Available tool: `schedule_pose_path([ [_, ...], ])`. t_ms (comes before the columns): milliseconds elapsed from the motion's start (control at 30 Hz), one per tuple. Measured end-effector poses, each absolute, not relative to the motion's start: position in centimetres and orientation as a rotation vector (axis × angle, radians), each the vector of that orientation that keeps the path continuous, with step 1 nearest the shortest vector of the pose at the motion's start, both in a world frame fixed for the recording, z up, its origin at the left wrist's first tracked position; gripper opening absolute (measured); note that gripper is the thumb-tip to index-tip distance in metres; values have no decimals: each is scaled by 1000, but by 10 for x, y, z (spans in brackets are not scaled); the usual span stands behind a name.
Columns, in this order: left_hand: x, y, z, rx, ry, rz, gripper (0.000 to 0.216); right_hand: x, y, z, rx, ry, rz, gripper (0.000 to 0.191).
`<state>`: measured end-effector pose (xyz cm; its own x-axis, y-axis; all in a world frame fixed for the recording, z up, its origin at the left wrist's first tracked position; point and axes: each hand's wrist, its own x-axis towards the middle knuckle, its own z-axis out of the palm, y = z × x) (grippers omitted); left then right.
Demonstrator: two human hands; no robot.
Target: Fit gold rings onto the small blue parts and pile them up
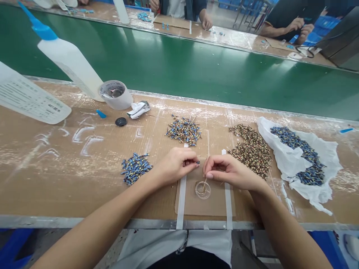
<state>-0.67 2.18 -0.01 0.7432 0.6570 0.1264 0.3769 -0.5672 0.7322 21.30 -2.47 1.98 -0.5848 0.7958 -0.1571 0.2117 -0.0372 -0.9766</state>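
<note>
Pinching with both: the right hand grasps a thin stick, the left hand a tiny piece. Under them lies a cardboard pad; beside the right hand, a brassy heap; on the pad, a clear dish with the stick's tip in it. The piece, mostly finger-covered, seems dark blue.

Left hand, right hand: evenly lit, fairly sharp, softly shadowed.
Green belt: streaked with pale reflections beyond the left hand, apparently lit from above.
Tabletop: glinting left of the left hand.
White bottles: stretched outward by wide-angle distortion, farther left.
Workers: softer, well beyond both hands.
</note>
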Motion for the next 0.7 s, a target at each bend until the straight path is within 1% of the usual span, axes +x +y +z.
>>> schedule_pose_path([
  [167,-4,20,-1,2212,783,490,13,218,-24,24,-1084,-1539,1509,14],
  [333,-2,19,0,2191,795,484,9,215,-24,19,-1213,-1458,1090,12],
  [400,-2,19,0,2185,796,481,9,211,-25,17,-1243,-1486,979,11],
  [700,0,19,-2,2198,779,501,11,203,-29,14,-1326,-1636,792,10],
])
